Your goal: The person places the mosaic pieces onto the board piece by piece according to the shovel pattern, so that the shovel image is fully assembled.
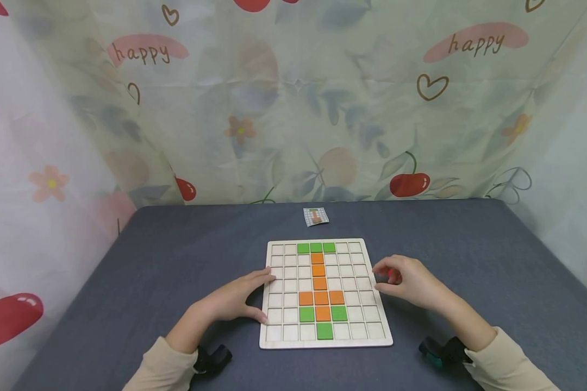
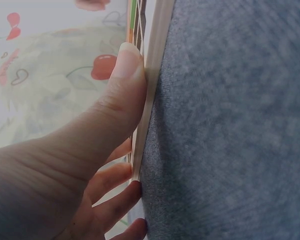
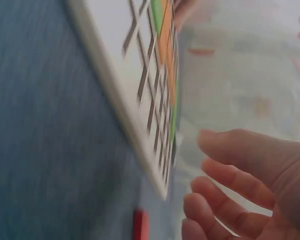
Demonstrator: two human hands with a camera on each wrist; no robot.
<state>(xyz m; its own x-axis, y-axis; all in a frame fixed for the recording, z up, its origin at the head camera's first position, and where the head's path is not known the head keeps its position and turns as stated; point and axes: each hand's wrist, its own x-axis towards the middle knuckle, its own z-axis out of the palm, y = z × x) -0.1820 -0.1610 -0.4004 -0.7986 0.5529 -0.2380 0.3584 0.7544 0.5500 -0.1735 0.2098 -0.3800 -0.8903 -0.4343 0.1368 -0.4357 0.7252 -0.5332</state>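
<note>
A white grid board (image 1: pixel 328 344) lies on the table, with orange tiles (image 1: pixel 320 283) and green tiles (image 1: pixel 324 330) set in its cells in a column with short side rows. At its left edge rests my left hand (image 1: pixel 235 298), thumb and fingertips touching the rim. My right hand (image 1: pixel 411 282) hovers by the right edge, fingers loosely bent. In the right wrist view that hand's fingers (image 3: pixel 202 192) hold nothing. A small red piece (image 3: pixel 141 225) lies on the table past the board's corner; in the head view a bit of red shows between the right fingers.
A small printed card (image 1: pixel 316 216) lies behind the board. The dark blue cloth (image 1: pixel 200 239) covers the table, and a patterned curtain (image 1: pixel 298 108) hangs behind. Dark wrist camera mounts (image 1: pixel 212 358) sit on both wrists.
</note>
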